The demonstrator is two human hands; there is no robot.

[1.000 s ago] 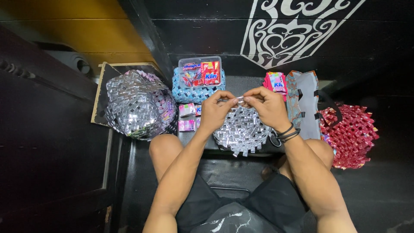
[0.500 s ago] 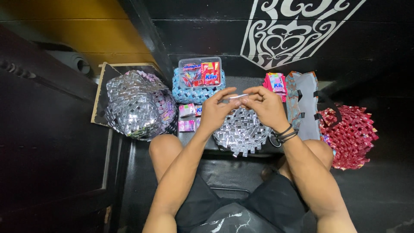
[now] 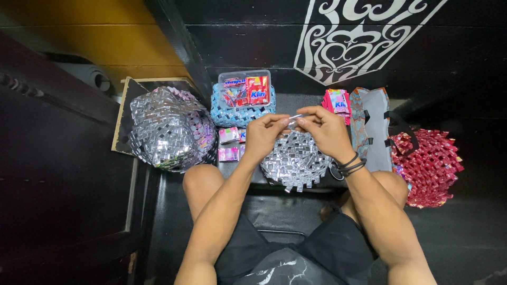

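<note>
Both my hands meet above a round silver woven mat [image 3: 296, 163] of folded foil wrappers that lies in front of my knees. My left hand [image 3: 265, 135] and my right hand [image 3: 323, 130] pinch the two ends of one small folded silver strip [image 3: 293, 117] between thumbs and fingertips, just above the mat's far edge. Black bands circle my right wrist.
A large silver woven bag [image 3: 170, 127] sits at left on a board. A blue woven basket [image 3: 242, 108] holds a clear box of red and blue wrappers. Loose folded wrappers [image 3: 230, 143] lie beside it. A pink packet stack [image 3: 337, 101], a grey strap piece [image 3: 371, 126] and a red woven bag [image 3: 430, 164] are at right.
My hands have risen slightly off the mat and drawn together, now holding the silver strip level between them. The mat and other things have not moved.
</note>
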